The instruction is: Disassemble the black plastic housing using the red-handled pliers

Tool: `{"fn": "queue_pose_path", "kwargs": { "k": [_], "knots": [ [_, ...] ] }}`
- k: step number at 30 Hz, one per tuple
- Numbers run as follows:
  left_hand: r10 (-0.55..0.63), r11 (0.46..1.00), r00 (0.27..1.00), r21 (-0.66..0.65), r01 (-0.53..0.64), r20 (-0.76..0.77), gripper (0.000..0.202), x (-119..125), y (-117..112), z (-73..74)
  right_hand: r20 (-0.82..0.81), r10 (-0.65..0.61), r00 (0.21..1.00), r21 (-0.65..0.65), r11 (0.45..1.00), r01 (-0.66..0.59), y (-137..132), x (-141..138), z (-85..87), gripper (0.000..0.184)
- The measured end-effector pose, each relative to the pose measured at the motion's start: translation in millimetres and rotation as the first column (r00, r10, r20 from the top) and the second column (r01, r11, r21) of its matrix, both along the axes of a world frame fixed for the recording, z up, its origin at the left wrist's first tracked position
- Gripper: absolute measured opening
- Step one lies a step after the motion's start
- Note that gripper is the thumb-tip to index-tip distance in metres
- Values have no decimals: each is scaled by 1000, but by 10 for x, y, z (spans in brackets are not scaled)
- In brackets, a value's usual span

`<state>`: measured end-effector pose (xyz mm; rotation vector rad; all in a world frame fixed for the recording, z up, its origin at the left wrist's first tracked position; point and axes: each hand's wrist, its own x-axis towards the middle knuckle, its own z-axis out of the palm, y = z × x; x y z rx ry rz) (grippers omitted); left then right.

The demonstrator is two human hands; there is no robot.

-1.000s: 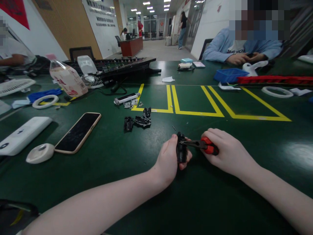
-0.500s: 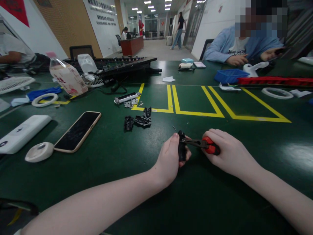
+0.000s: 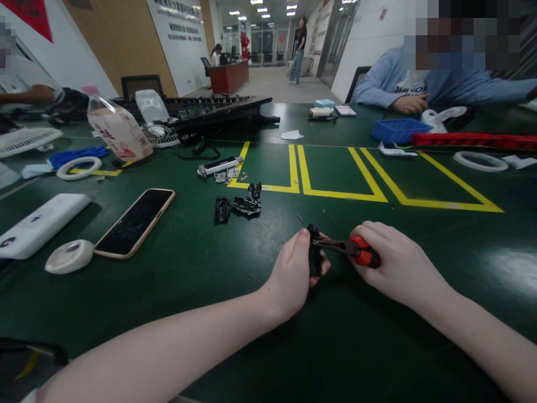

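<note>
Your left hand (image 3: 290, 274) was wrapped round a small black plastic part (image 3: 315, 258), holding it roughly upright. Your right hand (image 3: 392, 263), apart to the right, was closed on red-handled long-nose pliers (image 3: 344, 247), whose tips reached left to the part's upper end; what exactly they pinched was too small to tell. The likeliest trouble was a slip: if the tips lost their bite under a hard pull, they could have scored the plastic or jabbed your left hand just beside them. Too strong a twist might have cracked the part. A thin metal pin (image 3: 300, 219) lay loose just beyond your left hand, where a careless nudge could have rolled it away.
</note>
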<state>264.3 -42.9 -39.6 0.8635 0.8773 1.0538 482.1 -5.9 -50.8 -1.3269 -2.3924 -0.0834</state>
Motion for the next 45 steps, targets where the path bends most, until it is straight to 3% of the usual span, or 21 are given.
{"fn": "queue_pose_path", "kwargs": {
  "k": [19,26,32,35,39,45],
  "knots": [
    [-8,998,999,55,6,35,45,0,31,-90,31,30,999,6,1000,-31,11,-13,65,12],
    [-52,996,999,69,51,11,44,-26,30,-72,45,17,999,-11,1000,-16,-31,-33,91,76],
    [-48,997,999,57,49,-21,46,-32,31,-65,21,22,1000,43,999,-23,-4,20,-20,92],
    [-43,997,999,60,43,-12,44,-27,30,-71,-1,29,1000,23,999,-29,16,36,-51,72],
    [-24,996,1000,86,24,-3,44,-27,22,-69,-6,49,999,7,999,-48,31,36,-49,14],
    [-27,995,1000,91,28,-9,46,-36,3,-52,-6,56,998,7,998,-56,34,35,-34,8]
  ]
}}
